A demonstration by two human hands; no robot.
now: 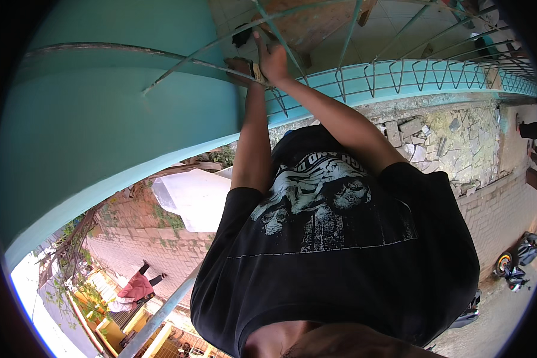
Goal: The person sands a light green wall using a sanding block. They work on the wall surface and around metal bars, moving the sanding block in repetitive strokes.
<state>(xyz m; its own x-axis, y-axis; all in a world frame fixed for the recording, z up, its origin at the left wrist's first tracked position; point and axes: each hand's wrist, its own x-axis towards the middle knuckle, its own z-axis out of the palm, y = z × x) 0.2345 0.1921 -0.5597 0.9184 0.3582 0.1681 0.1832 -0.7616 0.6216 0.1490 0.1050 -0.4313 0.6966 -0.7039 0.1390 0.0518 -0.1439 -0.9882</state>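
Note:
My left hand (239, 71), partly in shadow, is at the corner of a teal wall (129, 107), beside the bars of a metal grille (342, 85). Close to its right is my right hand (274, 60), its thumb extended upward and its other fingers curled. A small tan and dark object (258, 74) lies between the hands, near my left wrist; whether it is held or worn cannot be told. Grille bars cross in front of the hands. A small black item (241, 36) is just beyond them. What either hand grips is unclear.
Behind the grille stands a worn wooden surface (311, 22) on a tiled floor. Broken paving pieces (414, 134) lie below the wall at right. A white panel (197, 197) is at lower left. Another person (136, 288) is farther off, and a motorcycle (514, 264) is at far right.

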